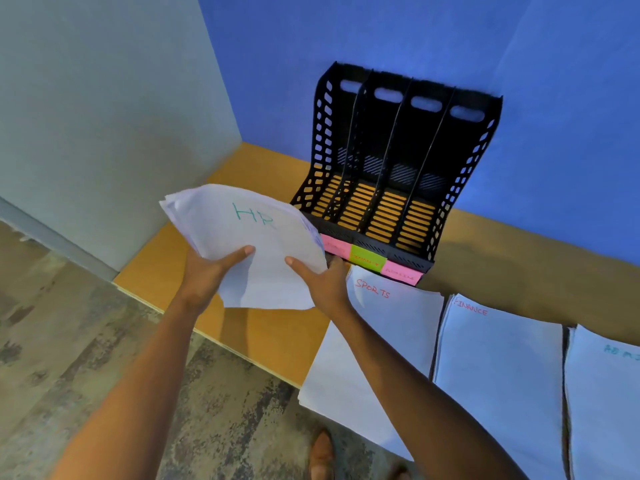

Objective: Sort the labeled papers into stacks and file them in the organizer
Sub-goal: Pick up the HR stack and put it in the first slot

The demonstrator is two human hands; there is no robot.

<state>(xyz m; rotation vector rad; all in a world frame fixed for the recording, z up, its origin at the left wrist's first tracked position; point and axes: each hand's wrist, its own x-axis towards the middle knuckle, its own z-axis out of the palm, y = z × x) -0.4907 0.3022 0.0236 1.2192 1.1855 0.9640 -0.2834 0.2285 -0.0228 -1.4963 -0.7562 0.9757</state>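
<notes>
Both hands hold the HP stack [249, 237] in the air above the table [270, 337], just left of the black organizer [398, 161]. The left hand [204, 275] and the right hand [325, 282] grip its near edge, thumbs on top, so most of the stack extends away from them.

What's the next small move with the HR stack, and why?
Probably tip the HR stack upright and carry it to the organizer's leftmost slot. Both hands, left and right, hold it just left of the organizer, all four slots look empty, and the leftmost is closest.
</notes>
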